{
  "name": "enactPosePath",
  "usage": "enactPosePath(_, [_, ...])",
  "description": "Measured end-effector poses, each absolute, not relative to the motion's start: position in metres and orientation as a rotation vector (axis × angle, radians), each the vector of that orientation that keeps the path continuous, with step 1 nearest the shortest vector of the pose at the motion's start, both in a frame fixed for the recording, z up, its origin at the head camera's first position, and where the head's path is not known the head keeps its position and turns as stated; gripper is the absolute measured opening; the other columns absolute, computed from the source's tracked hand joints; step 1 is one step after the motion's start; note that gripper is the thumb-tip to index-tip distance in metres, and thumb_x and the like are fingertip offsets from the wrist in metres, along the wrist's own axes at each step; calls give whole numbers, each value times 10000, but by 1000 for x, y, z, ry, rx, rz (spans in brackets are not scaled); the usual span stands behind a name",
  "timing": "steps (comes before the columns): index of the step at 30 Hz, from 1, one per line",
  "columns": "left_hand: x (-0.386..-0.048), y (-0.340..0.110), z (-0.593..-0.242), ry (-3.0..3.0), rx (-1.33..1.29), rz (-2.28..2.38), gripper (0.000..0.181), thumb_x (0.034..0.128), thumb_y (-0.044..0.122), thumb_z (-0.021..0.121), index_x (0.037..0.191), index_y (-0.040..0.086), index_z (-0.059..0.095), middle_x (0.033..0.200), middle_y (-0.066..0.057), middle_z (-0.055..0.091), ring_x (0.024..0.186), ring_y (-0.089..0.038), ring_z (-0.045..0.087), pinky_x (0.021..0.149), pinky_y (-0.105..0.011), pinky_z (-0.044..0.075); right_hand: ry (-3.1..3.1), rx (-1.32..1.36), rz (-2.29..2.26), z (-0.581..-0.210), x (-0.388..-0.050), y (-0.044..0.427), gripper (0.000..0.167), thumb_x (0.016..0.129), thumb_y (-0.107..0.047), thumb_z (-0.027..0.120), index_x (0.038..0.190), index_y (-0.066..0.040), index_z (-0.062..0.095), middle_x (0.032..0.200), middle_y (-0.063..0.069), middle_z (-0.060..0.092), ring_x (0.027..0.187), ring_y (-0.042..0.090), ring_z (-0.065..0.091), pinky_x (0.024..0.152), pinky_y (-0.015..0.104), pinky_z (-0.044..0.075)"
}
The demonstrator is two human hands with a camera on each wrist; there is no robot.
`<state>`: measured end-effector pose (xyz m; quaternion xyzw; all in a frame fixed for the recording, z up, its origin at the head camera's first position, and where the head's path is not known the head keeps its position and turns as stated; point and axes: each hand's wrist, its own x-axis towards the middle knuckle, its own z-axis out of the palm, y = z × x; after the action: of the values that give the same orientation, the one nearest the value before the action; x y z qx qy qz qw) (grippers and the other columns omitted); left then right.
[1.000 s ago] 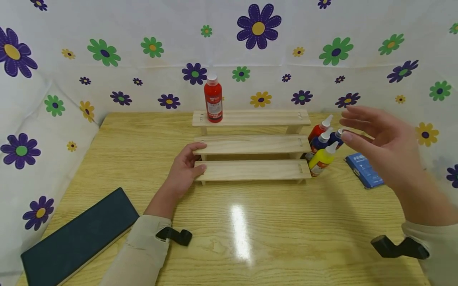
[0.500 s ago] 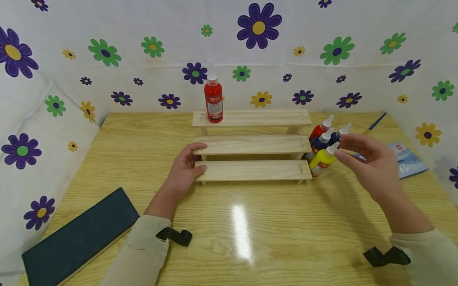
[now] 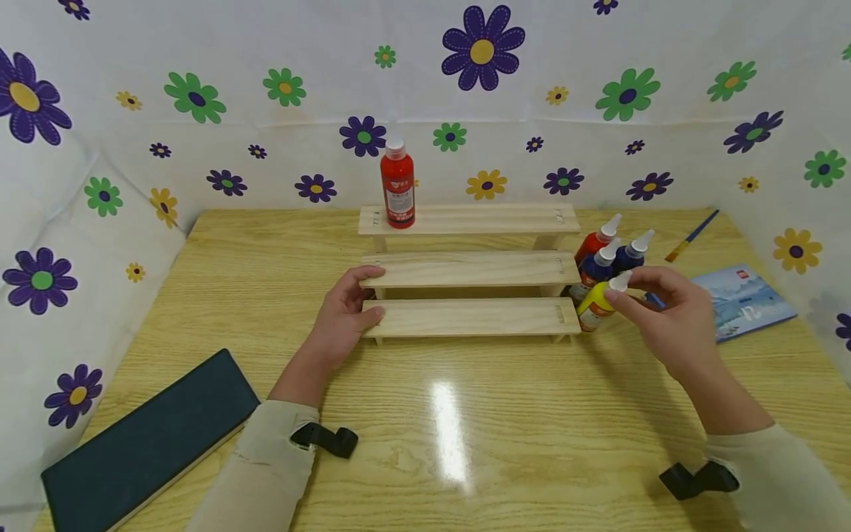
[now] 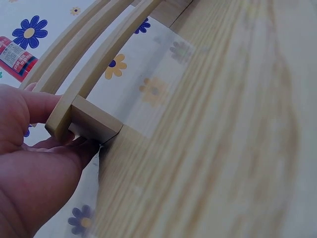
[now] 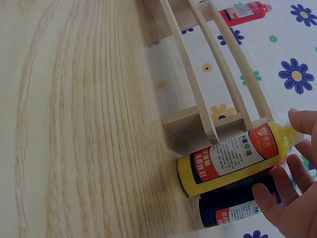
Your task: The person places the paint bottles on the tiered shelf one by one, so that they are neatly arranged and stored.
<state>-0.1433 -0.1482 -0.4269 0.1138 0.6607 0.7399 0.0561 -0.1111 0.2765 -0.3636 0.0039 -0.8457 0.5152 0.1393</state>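
A three-tier wooden rack stands on the table. At its left end my left hand grips it, thumb on the lowest board and a finger on the middle one; the left wrist view shows the hand round a board end. Beside the rack's right end stands a yellow bottle, its white nozzle cap between the thumb and fingers of my right hand. The right wrist view shows the yellow bottle with the right hand at its cap. On the top board stands a red bottle.
Behind the yellow bottle are a red bottle and two dark blue bottles, close together. To the right lie a blue-and-white pack and a paintbrush. A dark flat board lies at the left; a flowered cloth hangs behind.
My right hand has moved left and down from above the bottles to the yellow bottle's cap, uncovering the brush and the pack. My left hand has stayed on the rack.
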Motion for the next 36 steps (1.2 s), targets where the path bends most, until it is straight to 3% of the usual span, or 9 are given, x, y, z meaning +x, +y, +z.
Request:
enactPosePath(16, [-143, -148, -426, 2000, 330, 2243, 536, 910, -218, 531, 1386, 22, 473, 1398, -124, 442, 1230, -481, 397, 858, -298, 464, -2482, -127, 1437, -368, -106, 278, 304, 898, -183, 775, 1084, 15, 640, 1026, -64, 622, 973, 77, 578, 808, 136, 440])
enactPosePath(25, [-142, -148, -424, 1989, 306, 2239, 539, 914, -210, 534, 1390, 36, 475, 1386, -132, 450, 1233, -467, 407, 856, -303, 476, -2474, -56, 1486, -382, -105, 280, 304, 908, -126, 756, 1171, -13, 654, 1098, -61, 615, 986, 84, 587, 788, 127, 462])
enactPosePath(36, [-142, -148, -424, 2010, 327, 2234, 541, 910, -219, 531, 1391, 19, 471, 1427, -84, 419, 1239, -471, 383, 889, -291, 442, -2360, 99, 1565, -392, -105, 276, 343, 932, 12, 679, 1267, 52, 622, 1180, -49, 613, 1037, 85, 620, 746, 166, 519])
